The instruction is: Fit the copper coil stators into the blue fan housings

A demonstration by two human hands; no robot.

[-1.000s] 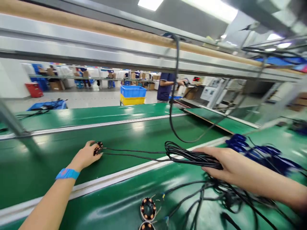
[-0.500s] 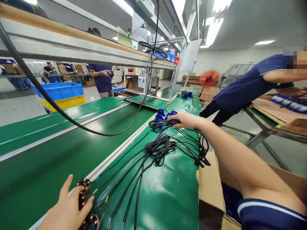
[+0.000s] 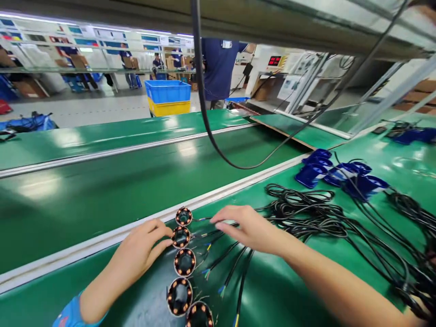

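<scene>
Several round motor stators with copper windings [image 3: 184, 262] lie in a line on the green bench surface, thin wires trailing from them. My left hand [image 3: 141, 245] reaches in from the left, thumb and fingers apart, fingertips at the edge of the second stator [image 3: 180, 237]. To the right of the stators, my right hand [image 3: 243, 225] has thumb and fingers close together on a black cable near its stripped end; the hand partly hides it. Other black cables [image 3: 223, 261] point towards the stators with coloured wire ends bared. Their coiled lengths [image 3: 303, 211] lie beyond my right hand.
Blue plastic housings [image 3: 311, 172] stand farther up the bench. A white rail [image 3: 225, 188] borders the sunken green belt [image 3: 136, 175]. A thick black cable [image 3: 218, 147] hangs in a loop above it. Across the line are stacked crates [image 3: 169, 95] and a standing person [image 3: 220, 68].
My view has turned left and down towards the stators. My right hand has come from the cable bundle to the cable ends. My left hand stays beside the stators.
</scene>
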